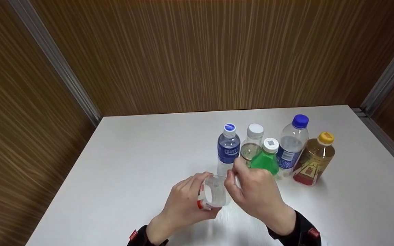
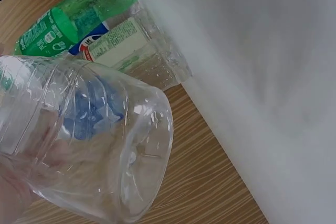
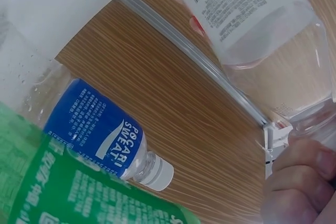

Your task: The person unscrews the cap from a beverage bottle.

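A clear plastic bottle (image 1: 219, 191) with a red-and-white label is held tilted low over the table. My left hand (image 1: 190, 198) grips its body, fingers over the top and thumb beneath. In the left wrist view the see-through base of the bottle (image 2: 142, 156) points right. My right hand (image 1: 257, 191) has its fingers curled at the bottle's other end. In the right wrist view those fingers (image 3: 299, 182) close round the neck, just past the shoulder of the bottle (image 3: 283, 72). The cap itself is hidden by the hand.
Behind and right of my hands stand a blue-labelled Pocari Sweat bottle (image 1: 228, 150), a white-capped clear bottle (image 1: 251, 147), a green bottle (image 1: 264, 162), a blue-capped bottle (image 1: 292, 143) and a yellow-capped bottle (image 1: 313, 160). Wood-grain panels (image 1: 197, 58) border the white table (image 1: 132, 164).
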